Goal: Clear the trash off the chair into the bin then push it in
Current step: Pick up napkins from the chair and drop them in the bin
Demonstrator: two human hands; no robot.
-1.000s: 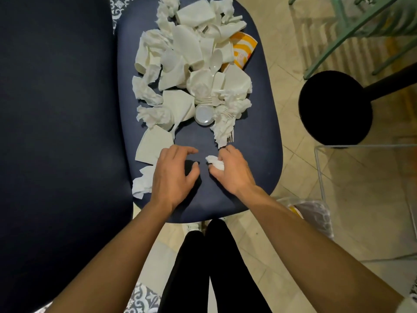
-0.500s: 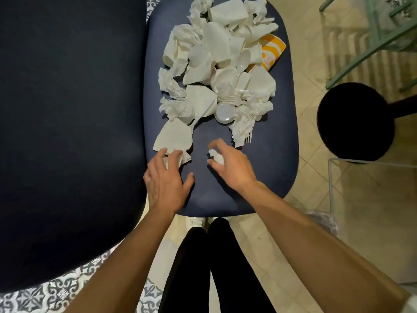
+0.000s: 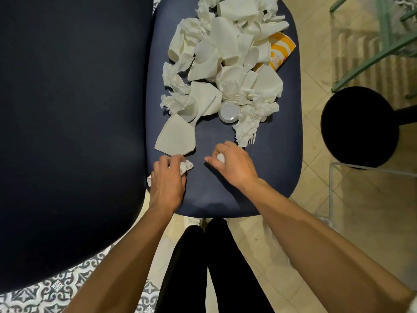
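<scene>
A dark blue chair seat [image 3: 277, 168] carries a heap of white trash [image 3: 225, 64]: crumpled napkins, flattened paper cups, plastic spoons and forks, a round lid and an orange-striped cup [image 3: 281, 51]. My left hand [image 3: 168, 181] curls its fingers round a crumpled white napkin [image 3: 187, 166] at the seat's near left edge. My right hand [image 3: 232, 164] holds a small white paper wad [image 3: 220, 158] in its curled fingers, just in front of the heap. A wire bin [image 3: 330, 199] stands on the floor to the right, mostly out of frame.
A large dark blue surface [image 3: 67, 132] fills the left side, right against the seat. A black round stool [image 3: 358, 127] stands right of the chair. Green metal furniture legs [image 3: 372, 53] cross the far right. My black-clad legs [image 3: 203, 267] stand at the seat's near edge on the tiled floor.
My left hand moved left to the seat's near left edge and closed its fingers on the crumpled napkin. My right hand kept its paper wad and stayed in place.
</scene>
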